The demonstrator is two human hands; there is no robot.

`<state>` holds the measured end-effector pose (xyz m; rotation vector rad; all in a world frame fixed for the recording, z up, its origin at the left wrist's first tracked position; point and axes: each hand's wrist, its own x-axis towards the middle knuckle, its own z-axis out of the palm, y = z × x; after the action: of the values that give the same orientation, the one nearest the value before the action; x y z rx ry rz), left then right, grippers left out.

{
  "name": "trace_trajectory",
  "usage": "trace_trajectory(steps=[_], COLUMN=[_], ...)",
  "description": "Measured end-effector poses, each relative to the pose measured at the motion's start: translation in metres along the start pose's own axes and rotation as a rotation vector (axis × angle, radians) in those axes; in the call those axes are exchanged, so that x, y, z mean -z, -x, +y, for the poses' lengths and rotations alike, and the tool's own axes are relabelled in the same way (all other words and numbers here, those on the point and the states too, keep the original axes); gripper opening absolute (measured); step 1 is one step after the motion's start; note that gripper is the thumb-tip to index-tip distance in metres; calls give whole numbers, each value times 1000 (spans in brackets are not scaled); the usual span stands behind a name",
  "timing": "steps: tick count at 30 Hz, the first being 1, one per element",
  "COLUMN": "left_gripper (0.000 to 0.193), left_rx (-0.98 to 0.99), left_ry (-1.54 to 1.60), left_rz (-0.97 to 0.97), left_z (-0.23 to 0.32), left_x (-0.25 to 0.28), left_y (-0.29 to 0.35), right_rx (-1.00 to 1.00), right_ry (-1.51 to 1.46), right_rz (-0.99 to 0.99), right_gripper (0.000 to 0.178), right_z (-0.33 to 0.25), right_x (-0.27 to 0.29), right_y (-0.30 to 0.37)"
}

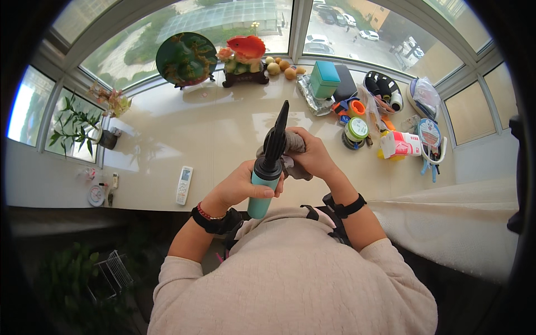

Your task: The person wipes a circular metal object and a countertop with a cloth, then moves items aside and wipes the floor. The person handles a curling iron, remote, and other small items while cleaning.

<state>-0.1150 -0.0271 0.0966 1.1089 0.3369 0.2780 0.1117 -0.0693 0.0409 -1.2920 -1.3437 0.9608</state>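
Note:
My left hand [237, 183] is wrapped round the teal cylindrical body of a handheld device [261, 192] with a black collar and a long, tapered black top part. It is held upright in front of my chest, its tip leaning slightly right; I cannot tell its exact kind. In my right hand [312, 153] is a bunched grey-brown cloth [294, 143], pressed close to the right side of the black part. Some of the cloth lies hidden behind the device.
A white remote control [184, 185] lies left on the pale counter [223, 128]. Along the window stand a green decorative plate [186, 58] and a red-topped ornament [245, 58]. At right are a teal box [325, 78], a green-lidded jar [356, 129] and a tissue pack [401, 144].

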Motion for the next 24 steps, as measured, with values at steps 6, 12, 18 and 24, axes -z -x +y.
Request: trace_trajectory(steps=[6, 12, 18, 24], left_gripper=[49, 59, 61, 45], left_rx=[-143, -181, -144, -161], left_ry=[-141, -436, -285, -255], left_rz=[326, 516, 604, 512], left_z=[-1, -10, -25, -39], left_x=[10, 3, -12, 10], left_y=[5, -11, -44, -48], right_rx=[-108, -435, -312, -311], right_ry=[460, -410, -232, -434], right_rz=[-104, -346, -376, 135], right_gripper=[80, 93, 90, 57], right_z=[57, 14, -19, 13], right_x=[6, 1, -15, 94], right_y=[4, 11, 16, -1])
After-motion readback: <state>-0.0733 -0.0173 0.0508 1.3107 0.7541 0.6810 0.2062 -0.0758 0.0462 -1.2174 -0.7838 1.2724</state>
